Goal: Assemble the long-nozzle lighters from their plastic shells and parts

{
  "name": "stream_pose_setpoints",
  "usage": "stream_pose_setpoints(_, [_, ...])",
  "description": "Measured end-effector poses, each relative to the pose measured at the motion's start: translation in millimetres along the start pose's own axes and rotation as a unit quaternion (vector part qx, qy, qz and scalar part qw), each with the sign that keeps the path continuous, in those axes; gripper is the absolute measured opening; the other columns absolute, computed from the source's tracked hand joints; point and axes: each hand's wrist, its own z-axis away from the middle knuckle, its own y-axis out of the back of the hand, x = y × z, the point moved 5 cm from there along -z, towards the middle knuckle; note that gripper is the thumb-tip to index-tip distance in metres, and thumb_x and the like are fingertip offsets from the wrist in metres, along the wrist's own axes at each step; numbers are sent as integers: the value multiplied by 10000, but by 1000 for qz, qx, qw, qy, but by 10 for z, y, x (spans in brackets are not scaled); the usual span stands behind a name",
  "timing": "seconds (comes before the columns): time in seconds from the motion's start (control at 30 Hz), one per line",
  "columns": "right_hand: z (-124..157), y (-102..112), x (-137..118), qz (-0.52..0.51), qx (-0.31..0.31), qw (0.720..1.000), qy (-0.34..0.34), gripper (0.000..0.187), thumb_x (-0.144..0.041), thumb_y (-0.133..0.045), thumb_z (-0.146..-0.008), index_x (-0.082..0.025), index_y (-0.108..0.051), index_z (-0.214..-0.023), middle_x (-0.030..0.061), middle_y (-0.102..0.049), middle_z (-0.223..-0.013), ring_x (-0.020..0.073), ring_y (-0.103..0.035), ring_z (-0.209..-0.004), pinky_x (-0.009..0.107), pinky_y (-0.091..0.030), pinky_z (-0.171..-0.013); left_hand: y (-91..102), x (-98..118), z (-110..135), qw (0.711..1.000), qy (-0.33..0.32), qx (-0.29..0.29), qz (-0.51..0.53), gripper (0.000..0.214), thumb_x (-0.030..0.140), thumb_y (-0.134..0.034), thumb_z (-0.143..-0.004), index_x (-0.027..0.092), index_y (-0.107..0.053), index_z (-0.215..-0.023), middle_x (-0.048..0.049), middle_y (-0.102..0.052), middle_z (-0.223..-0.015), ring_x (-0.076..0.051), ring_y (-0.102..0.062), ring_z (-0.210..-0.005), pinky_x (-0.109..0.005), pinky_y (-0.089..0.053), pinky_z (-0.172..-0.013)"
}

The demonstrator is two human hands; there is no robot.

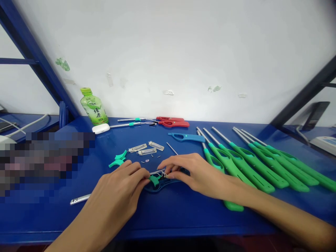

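Observation:
A blue lighter half-shell (157, 184) lies open on the blue table (168, 213) in front of me. My left hand (122, 187) pinches a small teal trigger piece (154, 180) at the shell. My right hand (193, 173) has its fingertips closed on the small clear and metal parts inside the shell. Both hands rest on the table and meet over the shell.
Several green long-nozzle lighters (252, 164) lie in a row at the right. A blue handle (187, 137), red handles (173, 121), clear tubes (147, 148), teal triggers (118, 159), a metal tube (80, 199), a white earbud case (100, 128) and a green tea bottle (93, 106) lie around.

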Motion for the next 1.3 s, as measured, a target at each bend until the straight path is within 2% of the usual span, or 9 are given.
stream_pose_setpoints(0.37, [4, -16, 12, 14, -12, 1000, -5, 270, -175, -684, -1085, -254, -734, -1339, 1, -832, -1058, 159, -806, -996, 263, -594, -948, -11, 35, -18, 1000, -3, -1, -4, 324, 209, -461, -1096, 269, -743, -947, 17, -739, -849, -203, -732, -783, -315, -476, -579])
stream_pose_setpoints(0.63, [3, -27, 16, -23, -15, 999, -23, 294, -186, -696, -1078, -281, -726, -1355, -1, -838, -1067, 162, -812, -990, 276, -620, -938, -5, 41, -18, 1000, -7, -1, -2, 334, 216, -448, -1101, 264, -742, -951, 11, -741, -857, -188, -729, -775, -298, -462, -561])
stream_pose_setpoints(1.03, [1, -7, -14, -8, -6, 1000, -9, 279, -160, -692, -1077, -252, -732, -1338, 4, -829, -1076, 149, -801, -990, 252, -603, -927, -2, 25, -14, 1000, -6, 4, -2, 328, 222, -450, -1106, 271, -747, -976, 16, -741, -872, -188, -739, -766, -304, -477, -574])
stream_pose_setpoints(1.3, [11, -6, -28, -4, -8, 1000, -11, 275, -172, -685, -1082, -270, -743, -1332, 5, -817, -1087, 156, -793, -976, 268, -608, -932, 1, 40, -5, 1000, -7, 17, 2, 321, 218, -454, -1113, 267, -759, -1025, 11, -731, -888, -174, -736, -746, -300, -472, -572])
